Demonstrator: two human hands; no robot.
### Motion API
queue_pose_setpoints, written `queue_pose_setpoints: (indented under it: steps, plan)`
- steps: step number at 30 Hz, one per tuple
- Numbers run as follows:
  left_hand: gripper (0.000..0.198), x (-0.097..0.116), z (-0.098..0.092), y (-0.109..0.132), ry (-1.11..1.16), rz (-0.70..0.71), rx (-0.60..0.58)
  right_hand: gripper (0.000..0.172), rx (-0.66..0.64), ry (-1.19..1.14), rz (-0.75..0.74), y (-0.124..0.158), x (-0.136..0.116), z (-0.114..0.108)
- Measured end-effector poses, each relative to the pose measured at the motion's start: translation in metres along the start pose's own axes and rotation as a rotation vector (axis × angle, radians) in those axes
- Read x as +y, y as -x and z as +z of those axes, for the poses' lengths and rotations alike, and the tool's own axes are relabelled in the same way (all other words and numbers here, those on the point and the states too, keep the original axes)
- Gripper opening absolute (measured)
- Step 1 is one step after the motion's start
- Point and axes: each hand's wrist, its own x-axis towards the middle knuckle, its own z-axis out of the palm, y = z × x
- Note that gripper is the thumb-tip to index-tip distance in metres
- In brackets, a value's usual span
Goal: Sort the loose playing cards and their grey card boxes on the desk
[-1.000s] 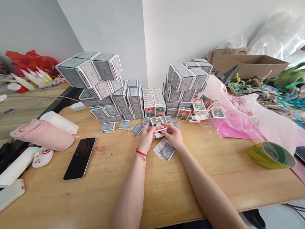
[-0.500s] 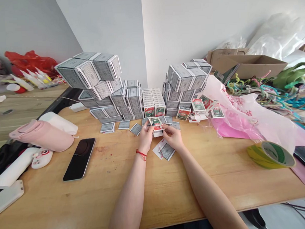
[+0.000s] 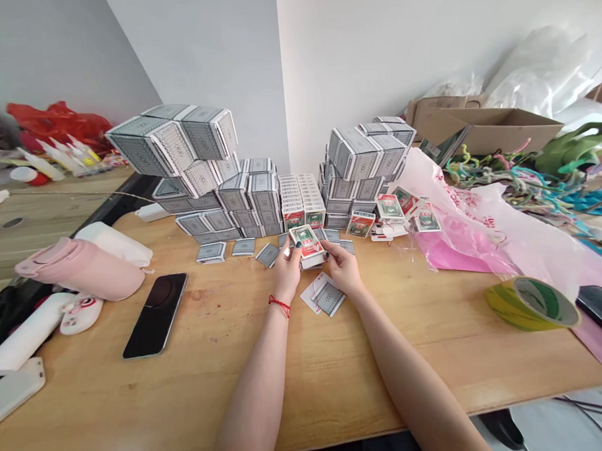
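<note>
My left hand [image 3: 287, 265] is closed around the left side of a green, red and white playing-card box [image 3: 306, 241], its thumb on the front. At the box's lower right edge, the fingers of my right hand [image 3: 344, 269] are pinched; their tips are partly hidden. A white flap or edge shows beneath the box. Just below lie loose playing cards [image 3: 329, 298], some face down with grey patterned backs, with a thin red thread on them. Behind the hands stand two rows of packed card boxes [image 3: 302, 194], with more patterned cards [image 3: 269, 255] scattered in front.
Structures built from folded cards rise at left [image 3: 180, 151] and right [image 3: 368, 157]. More card boxes [image 3: 390, 208] lie beside pink plastic wrap [image 3: 459, 226]. A phone [image 3: 156, 316], a pink bottle [image 3: 85, 269] and a yellow tape roll [image 3: 531, 303] rest on the table.
The card box has tilted and risen slightly, showing more of its front. My right hand's fingers have shifted from its front to its lower right edge.
</note>
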Motion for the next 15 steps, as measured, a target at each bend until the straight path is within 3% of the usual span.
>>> queue_pose_setpoints:
  steps: [6,15]
  plan:
    - [0.049,0.004,-0.006,-0.006,0.085,0.032,0.062,0.022,-0.026,-0.269,0.189,0.0,-0.014,0.001]
    - [0.045,0.008,-0.009,0.0,0.007,0.024,-0.033,0.024,-0.074,-0.452,0.313,-0.003,-0.019,-0.006]
